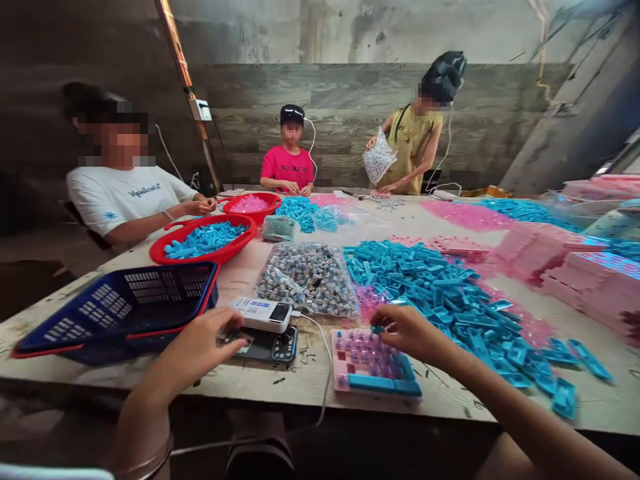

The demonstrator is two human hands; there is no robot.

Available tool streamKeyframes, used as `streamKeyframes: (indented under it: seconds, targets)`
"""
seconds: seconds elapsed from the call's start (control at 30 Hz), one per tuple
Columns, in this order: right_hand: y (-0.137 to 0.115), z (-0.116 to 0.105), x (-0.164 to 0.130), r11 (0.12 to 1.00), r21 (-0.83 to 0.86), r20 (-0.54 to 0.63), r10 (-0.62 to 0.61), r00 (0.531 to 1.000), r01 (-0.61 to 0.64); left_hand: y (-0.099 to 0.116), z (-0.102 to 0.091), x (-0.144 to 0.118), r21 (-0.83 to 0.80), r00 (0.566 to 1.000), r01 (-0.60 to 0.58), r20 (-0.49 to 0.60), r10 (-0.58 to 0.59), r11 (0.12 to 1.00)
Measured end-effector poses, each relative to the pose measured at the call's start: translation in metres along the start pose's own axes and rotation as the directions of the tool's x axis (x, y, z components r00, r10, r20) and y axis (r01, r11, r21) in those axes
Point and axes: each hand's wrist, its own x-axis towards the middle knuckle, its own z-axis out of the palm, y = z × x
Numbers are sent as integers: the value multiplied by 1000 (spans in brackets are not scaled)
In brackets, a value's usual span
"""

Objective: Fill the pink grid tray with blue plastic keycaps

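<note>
Head view: the right hand (407, 331) pinches a small blue keycap (377, 329) between fingertips, just over the pink keyboard (373, 363) lying flat near the bench (280, 383) front edge, its long axis running left to right with the blue bar along the near side. Left hand (200, 347), fingers curled loosely, rests on a dark phone (265, 345) beside a white power bank (263, 313). Blue parts (450, 300) heap just right; a blue basket (125, 307) sits left.
</note>
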Motion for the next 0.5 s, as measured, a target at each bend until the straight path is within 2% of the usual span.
streamKeyframes:
  seconds: [0.07,0.17,0.37,0.5]
  targets:
    - [-3,-1,3,1000,29,-20,-8,1000,9,-21,10,-20,21,996,51,76,-53,998]
    - [-8,-3,6,999,38,-44,-11,999,13,-40,26,-24,19,993,24,112,-26,1000]
    - [-12,-1,8,999,49,-56,-10,998,12,-52,37,-3,-55,978,-122,162,129,991]
    - [-12,-1,10,998,69,-79,3,997,3,-57,53,0,-25,966,-221,130,222,975]
